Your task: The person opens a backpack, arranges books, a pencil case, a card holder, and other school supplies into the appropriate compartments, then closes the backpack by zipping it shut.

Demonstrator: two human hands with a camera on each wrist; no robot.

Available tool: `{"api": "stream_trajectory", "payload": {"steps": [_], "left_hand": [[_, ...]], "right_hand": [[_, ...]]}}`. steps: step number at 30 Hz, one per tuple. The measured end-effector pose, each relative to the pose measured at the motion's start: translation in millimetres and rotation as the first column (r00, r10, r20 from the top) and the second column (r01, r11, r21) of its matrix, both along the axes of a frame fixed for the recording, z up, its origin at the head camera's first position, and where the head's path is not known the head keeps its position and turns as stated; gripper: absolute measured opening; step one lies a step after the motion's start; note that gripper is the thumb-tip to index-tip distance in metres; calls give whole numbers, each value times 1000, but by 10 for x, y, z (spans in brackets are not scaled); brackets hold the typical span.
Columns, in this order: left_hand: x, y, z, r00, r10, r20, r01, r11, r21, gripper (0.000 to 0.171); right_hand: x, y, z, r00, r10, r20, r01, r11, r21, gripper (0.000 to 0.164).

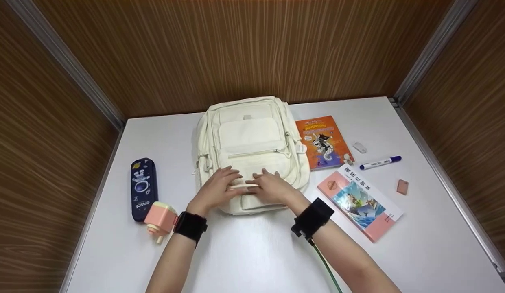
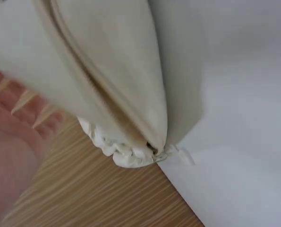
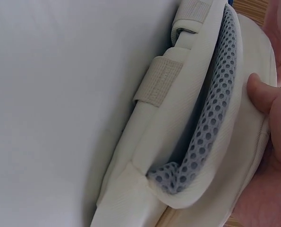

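Observation:
A cream backpack [image 1: 252, 134] lies on the white table, its front pocket zipper facing up. Both hands are at its near end, either side of a pale band [image 1: 244, 186]. My left hand [image 1: 219, 187] rests on the fabric; the left wrist view shows its fingers [image 2: 24, 106] straight and spread beyond the bag's edge. My right hand [image 1: 274, 188] holds the bag's near part, its thumb [image 3: 260, 92] lying on the cream fabric and its fingers hidden behind the edge. Beneath, a shoulder strap with grey mesh padding [image 3: 208, 120] shows in the right wrist view.
To the left lie a navy pencil case [image 1: 143, 189] and a pink sharpener-like object [image 1: 160, 219] with a handle. On the right are an orange book [image 1: 323, 142], a pink-and-white book [image 1: 360, 203], a marker [image 1: 380, 162], a white oval object [image 1: 359, 147] and a small brown block [image 1: 402, 186]. Wood-grain panels enclose the table.

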State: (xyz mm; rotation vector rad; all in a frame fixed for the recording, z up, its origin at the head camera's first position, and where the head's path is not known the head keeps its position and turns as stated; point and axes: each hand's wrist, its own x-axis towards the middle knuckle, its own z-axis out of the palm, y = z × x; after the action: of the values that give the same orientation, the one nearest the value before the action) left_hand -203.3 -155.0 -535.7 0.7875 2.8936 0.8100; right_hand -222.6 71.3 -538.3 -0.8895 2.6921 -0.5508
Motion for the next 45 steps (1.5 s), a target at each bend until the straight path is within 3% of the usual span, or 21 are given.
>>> {"api": "stream_trajectory", "payload": {"steps": [4,10,17,21,26,35,41,45], "left_hand": [[61,-5,-134,999,-22,29,22,1000,17,56],[75,-34,-262,996,-21,-86,28,996,81,40],[58,-68,-257,983,-22,-184,38,996,83,34],[55,-49,-203,985,10,-175,7,995,97,34],[46,-27,-118,982,109,-152,-85,984,155,27],[-3,-13,131,947,309,-91,-281,930,236,19],[-81,4,311,925,379,14,-368,888,277,19],[-159,8,415,912,407,50,-400,855,331,21]], "right_hand": [[7,25,26,1000,0,27,0,1000,-18,42],[-10,75,50,999,23,26,-22,999,-42,41],[-51,116,82,997,72,-11,-72,992,-101,37],[-67,159,103,997,76,-4,-76,983,-169,33],[-81,296,184,998,49,48,-35,965,-258,35],[-114,652,402,997,-69,-18,60,948,-313,41],[-124,791,514,983,-178,-46,144,901,-410,39],[-145,849,544,964,-261,-58,200,848,-490,42]]}}
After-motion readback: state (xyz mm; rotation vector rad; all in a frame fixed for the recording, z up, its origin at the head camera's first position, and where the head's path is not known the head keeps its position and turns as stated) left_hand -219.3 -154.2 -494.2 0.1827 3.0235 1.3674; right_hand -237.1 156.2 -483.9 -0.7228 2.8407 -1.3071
